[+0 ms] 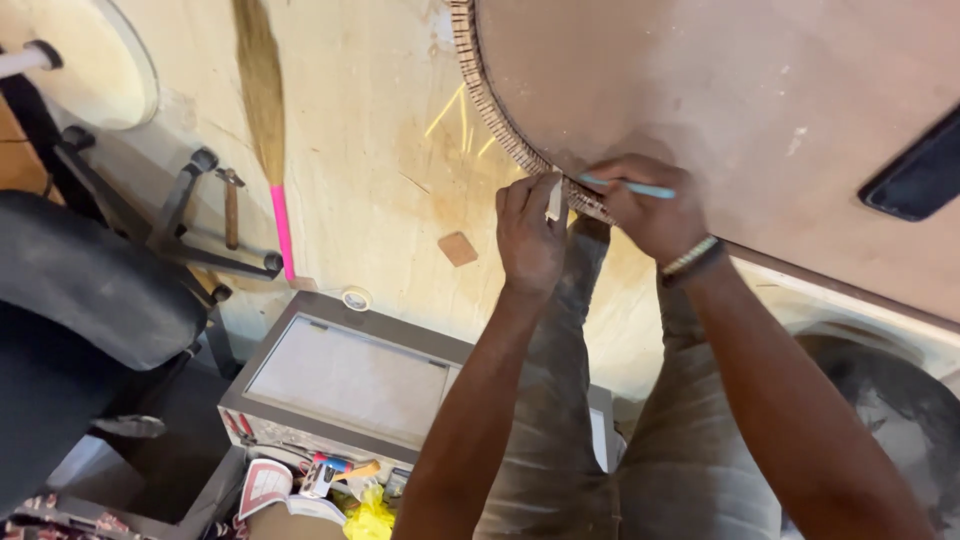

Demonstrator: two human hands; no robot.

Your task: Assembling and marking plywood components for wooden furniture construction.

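Left hand (530, 235) is pinching a small white piece (555, 200) against the board's (760, 110) curved slatted edge (490, 105), fingers closed on it. Right hand (650, 205) is gripping a blue pencil (630, 187) just beside, resting on that edge. Broom (268, 120) and hammer (231, 205) are lying well apart on the floor.

One head-worn camera looks steeply, perhaps straight, down, close above the hands.

A dark rectangular phone screen (920, 175) lies at the right edge of the round wooden board (760, 110), and a red-and-white printed package (262, 487) plus a crumpled yellow wrapper (370, 518) sit at the front edge of the grey cabinet (345, 380) below.
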